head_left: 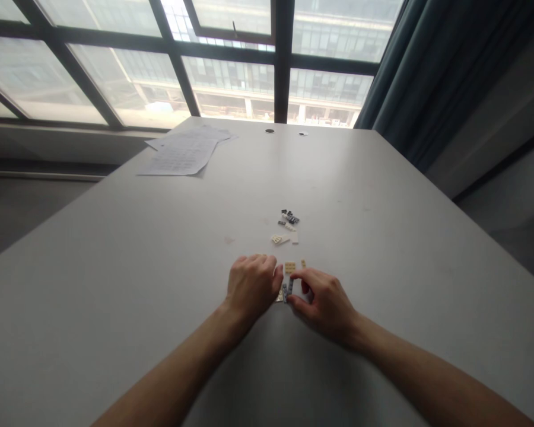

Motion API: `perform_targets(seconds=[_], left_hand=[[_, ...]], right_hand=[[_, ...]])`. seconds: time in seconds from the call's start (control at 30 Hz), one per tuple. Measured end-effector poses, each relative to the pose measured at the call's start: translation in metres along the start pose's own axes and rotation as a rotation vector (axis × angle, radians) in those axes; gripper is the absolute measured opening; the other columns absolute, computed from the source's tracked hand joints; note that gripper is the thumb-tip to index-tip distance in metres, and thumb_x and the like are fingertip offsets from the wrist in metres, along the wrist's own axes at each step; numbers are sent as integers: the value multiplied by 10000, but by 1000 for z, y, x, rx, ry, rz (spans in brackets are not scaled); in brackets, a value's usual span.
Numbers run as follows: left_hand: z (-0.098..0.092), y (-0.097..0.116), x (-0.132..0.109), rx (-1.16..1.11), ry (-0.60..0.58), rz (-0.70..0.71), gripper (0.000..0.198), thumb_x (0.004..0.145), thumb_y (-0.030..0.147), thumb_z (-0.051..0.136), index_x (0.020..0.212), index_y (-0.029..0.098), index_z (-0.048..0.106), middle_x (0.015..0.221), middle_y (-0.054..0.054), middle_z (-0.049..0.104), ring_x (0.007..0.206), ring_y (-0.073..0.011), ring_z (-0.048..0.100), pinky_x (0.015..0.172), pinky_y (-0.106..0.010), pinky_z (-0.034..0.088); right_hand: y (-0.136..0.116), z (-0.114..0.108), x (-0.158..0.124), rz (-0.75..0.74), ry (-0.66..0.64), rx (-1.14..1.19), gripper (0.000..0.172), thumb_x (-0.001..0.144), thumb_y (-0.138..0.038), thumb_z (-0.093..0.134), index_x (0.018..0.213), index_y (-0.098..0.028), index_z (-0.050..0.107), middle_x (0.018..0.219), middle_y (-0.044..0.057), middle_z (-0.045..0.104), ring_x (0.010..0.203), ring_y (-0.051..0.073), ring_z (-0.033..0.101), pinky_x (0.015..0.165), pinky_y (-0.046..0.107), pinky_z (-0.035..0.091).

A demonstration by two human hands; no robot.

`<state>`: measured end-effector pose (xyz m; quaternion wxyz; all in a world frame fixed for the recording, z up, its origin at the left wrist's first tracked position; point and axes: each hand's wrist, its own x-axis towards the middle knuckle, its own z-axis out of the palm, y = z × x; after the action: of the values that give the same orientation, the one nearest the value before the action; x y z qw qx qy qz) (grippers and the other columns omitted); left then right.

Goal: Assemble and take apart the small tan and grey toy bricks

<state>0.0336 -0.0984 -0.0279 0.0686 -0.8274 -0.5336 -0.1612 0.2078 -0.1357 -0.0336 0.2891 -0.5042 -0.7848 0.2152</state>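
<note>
My right hand (323,301) pinches a narrow grey toy brick (291,286) lengthwise between thumb and index finger. Close beside that brick, to its left, is another grey brick (285,293). A pale, studded piece (278,296) shows partly from under my left hand (254,283). The left hand's fingers are curled downward, and whatever they hold is hidden behind the back of the hand. Just beyond the hands lie a tan studded plate (290,267) and a smaller tan piece (303,263). Another tan bit (261,255) peeks out past the left knuckles.
Farther up the white table (382,237) are several black and grey pieces (291,217), cream pieces (276,239) and a flat white piece (295,237). Printed sheets (182,154) lie at the far left. Windows and a dark curtain (413,77) border the table.
</note>
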Motion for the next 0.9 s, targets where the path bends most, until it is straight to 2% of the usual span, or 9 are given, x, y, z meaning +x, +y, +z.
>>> perform_targets(seconds=[0.37,0.9], left_hand=[[0,-7,3,56,-62,-117,263,878,354,491,678,203,570,634,-47,660,617,-246,634,609,-340,342],[-1,-4,2,105,-11,15,275,919,322,441,743,186,603,689,-62,661,643,-241,616,640,-355,328]], right_hand=[[1,0,1,7,-7,-1,234,765,-232,673,988,-187,619,706,-18,552,631,146,510,627,251,382],[0,-1,1,6,-13,1,240,763,-226,677,992,-185,617,698,-27,536,637,143,501,642,250,382]])
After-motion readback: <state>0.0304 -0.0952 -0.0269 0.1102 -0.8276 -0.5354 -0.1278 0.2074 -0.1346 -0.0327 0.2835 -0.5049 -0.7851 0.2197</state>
